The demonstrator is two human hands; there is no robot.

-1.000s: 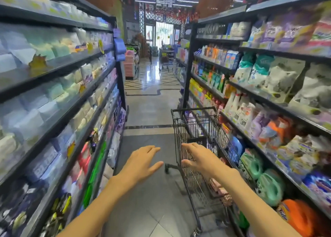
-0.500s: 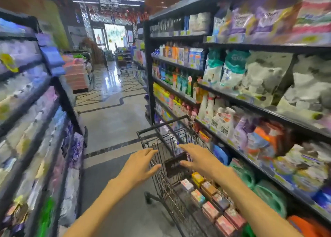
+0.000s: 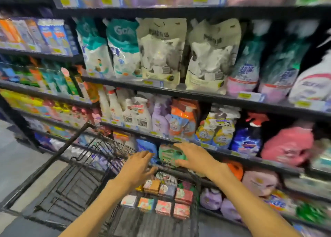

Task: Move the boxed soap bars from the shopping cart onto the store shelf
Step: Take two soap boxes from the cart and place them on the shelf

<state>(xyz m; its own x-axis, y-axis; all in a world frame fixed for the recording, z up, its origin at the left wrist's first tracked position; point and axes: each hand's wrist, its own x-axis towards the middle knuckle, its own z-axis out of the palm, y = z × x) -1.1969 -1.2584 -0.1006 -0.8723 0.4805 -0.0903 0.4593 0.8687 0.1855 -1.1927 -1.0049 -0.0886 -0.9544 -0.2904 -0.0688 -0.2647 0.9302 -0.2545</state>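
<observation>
black metal shelving (image 3: 197,95) fills the view, flat boards edged with small yellow price tags. soft, crinkled plastic pouches (image 3: 161,52) in white, teal and cream stand on the board at eye height; below them come smooth moulded spray bottles (image 3: 136,114) and rounded refill bags, and lower still puffy bags in green, pink and lilac. all of it is smeared by blur, so no label can be read.

pushed against the shelving is the shopping cart (image 3: 86,154), a basket of thin dark wire mesh with a straight black bar along its rim. on its floor, at the corner nearest the shelves, lie the boxed soap bars (image 3: 161,199): small flat cardboard rectangles in pink, orange, blue and white, packed in close rows with edges touching.

both bare forearms reach over the basket. the left hand (image 3: 138,166) is spread, fingers straight and slightly apart, above the cart's far edge; whether it touches the wire i cannot tell. the right hand (image 3: 193,156) is likewise flat and loose, in front of the green bag. neither holds anything.

half a second ago the aisle floor and the far doorway were in sight and the shelving ran off at an angle; now the view has swung to face the shelves squarely, and the hands have come forward past the cart's near end.
</observation>
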